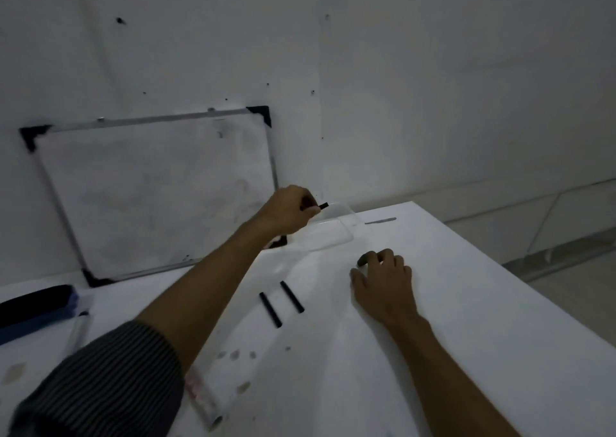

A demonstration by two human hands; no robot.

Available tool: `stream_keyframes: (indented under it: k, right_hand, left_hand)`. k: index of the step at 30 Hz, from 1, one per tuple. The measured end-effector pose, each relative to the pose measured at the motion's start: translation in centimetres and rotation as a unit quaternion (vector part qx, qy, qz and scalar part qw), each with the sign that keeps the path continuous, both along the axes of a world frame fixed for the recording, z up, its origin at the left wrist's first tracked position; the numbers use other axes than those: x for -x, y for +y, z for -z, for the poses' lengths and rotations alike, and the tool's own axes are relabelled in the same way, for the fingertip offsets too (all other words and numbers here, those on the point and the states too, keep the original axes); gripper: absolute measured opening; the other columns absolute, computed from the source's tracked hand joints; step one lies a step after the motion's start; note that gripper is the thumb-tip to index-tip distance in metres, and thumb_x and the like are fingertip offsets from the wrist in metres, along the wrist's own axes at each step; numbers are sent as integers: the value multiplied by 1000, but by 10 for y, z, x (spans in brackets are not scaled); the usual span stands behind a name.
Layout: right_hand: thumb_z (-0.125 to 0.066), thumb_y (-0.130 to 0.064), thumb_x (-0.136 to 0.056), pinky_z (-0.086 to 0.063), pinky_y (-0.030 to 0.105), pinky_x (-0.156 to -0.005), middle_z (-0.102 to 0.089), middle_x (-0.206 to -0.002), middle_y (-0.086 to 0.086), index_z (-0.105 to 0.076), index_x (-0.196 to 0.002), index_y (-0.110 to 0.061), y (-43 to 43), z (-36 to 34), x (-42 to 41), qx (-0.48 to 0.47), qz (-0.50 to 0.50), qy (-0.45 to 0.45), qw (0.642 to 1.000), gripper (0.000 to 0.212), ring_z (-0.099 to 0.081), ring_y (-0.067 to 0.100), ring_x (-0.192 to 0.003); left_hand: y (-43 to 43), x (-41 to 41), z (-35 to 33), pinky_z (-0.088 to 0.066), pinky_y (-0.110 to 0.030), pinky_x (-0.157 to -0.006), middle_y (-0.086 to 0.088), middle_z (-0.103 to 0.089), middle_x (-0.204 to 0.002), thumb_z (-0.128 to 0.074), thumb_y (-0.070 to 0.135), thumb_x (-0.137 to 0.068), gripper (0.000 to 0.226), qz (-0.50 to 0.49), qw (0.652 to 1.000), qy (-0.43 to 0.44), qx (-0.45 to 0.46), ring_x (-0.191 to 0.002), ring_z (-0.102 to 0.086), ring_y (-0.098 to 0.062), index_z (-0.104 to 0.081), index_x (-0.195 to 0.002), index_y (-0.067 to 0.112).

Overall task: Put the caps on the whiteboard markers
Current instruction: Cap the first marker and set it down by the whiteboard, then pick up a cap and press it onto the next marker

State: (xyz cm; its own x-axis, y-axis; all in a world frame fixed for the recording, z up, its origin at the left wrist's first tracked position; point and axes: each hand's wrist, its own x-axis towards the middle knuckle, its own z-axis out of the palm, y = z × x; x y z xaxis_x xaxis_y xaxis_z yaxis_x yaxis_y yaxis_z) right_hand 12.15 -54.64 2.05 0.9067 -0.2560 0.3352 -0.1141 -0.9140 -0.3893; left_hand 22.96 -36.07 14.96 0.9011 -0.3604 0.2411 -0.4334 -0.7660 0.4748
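Observation:
My left hand (291,211) is raised at the far side of the white table (466,303), closed around a black marker (322,206) whose end sticks out to the right, above a clear plastic container (333,230). Two black markers lie side by side on the table, one to the left (270,309) and one to the right (292,296), between my arms. My right hand (383,280) rests palm down on the table, right of them, its fingers curled over a small dark object (365,257) that is mostly hidden.
A whiteboard (156,196) with black corners leans against the wall at the back left. A dark blue eraser (36,310) lies at the left edge. A clear tube (206,400) lies under my left forearm. The table's right edge drops to the floor.

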Motion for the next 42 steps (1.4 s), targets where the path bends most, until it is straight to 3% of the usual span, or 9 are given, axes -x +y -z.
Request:
stream_keyframes:
  k: [6, 10, 17, 22, 26, 31, 34, 38, 42]
  right_hand:
    - [-53, -46, -94, -36, 41, -99, -58, -120, 3, -64, -119, -23, -5, 5, -7, -6, -21, -3, 1000, 36, -55, 26, -114]
    - [-51, -45, -94, -35, 40, -100, -58, -122, 2, -63, -119, -23, -6, 9, -7, -8, -33, -19, 999, 35, -55, 24, -115]
    - [-53, -44, -96, -34, 40, -104, -58, -127, 3, -63, -124, -22, -6, 6, -6, -26, -40, -9, 999, 37, -55, 24, -120]
    - [-57, -37, -99, -38, 39, -108, -58, -135, 4, -60, -130, -23, 2, -12, 9, -108, -81, 40, 990, 34, -55, 23, -125]
    - [-63, -33, -98, -50, 31, -97, -60, -127, 4, -64, -123, -22, 39, -24, 40, -191, -139, 42, 971, 27, -64, 21, -112]
    - [-63, -35, -96, -49, 26, -89, -58, -120, 2, -65, -119, -22, 98, -22, 76, -165, -167, 37, 971, 27, -64, 21, -107]
    - [-66, -41, -94, -53, 33, -93, -60, -123, 6, -65, -123, -17, 128, -22, 81, -135, -136, 39, 981, 37, -65, 24, -110]
    - [-63, -33, -98, -51, 34, -85, -61, -121, 14, -68, -112, -7, 156, -17, 83, -110, -100, 29, 989, 30, -66, 29, -103]
    - [-60, -27, -100, -53, 36, -83, -62, -114, 13, -68, -102, -8, 170, -6, 92, -133, -72, -10, 989, 21, -66, 29, -95]
  left_hand:
    - [-50, -67, 25, -55, -29, -85, -14, -77, -114, -76, 25, -91, 30, -2, 993, 52, -109, -102, -71, -26, -77, -113, 5]
    - [-59, -86, 48, -58, -31, -86, -14, -78, -111, -82, 26, -85, 32, -19, 985, 73, -154, -98, -73, -26, -78, -110, 6]
    - [-52, -84, 50, -58, -31, -88, -13, -78, -113, -82, 26, -86, 33, -24, 985, 76, -152, -99, -72, -25, -78, -111, 5]
    - [-24, -31, 13, -52, -25, -90, -10, -75, -121, -72, 25, -94, 31, 17, 995, 20, -100, -107, -70, -22, -75, -120, 7]
    - [24, 47, -6, -56, -26, -86, -3, -77, -113, -68, 27, -97, 25, 53, 996, -24, -65, -95, -68, -11, -76, -116, 14]
    - [107, 146, 14, -53, -27, -87, 3, -73, -111, -65, 37, -97, 25, 67, 992, -44, -96, -99, -65, -10, -76, -114, 23]
    - [150, 185, 44, -49, -31, -99, 8, -68, -120, -60, 41, -99, 27, 48, 993, -23, -105, -110, -59, -8, -72, -120, 29]
    - [188, 221, 79, -31, -16, -107, 8, -64, -134, -62, 22, -98, 32, 71, 993, -43, -82, -126, -51, -9, -68, -129, 28]
    - [210, 237, 102, -28, -29, -113, 16, -59, -143, -64, 38, -92, 43, 94, 986, -83, -107, -139, -42, -7, -62, -135, 36]
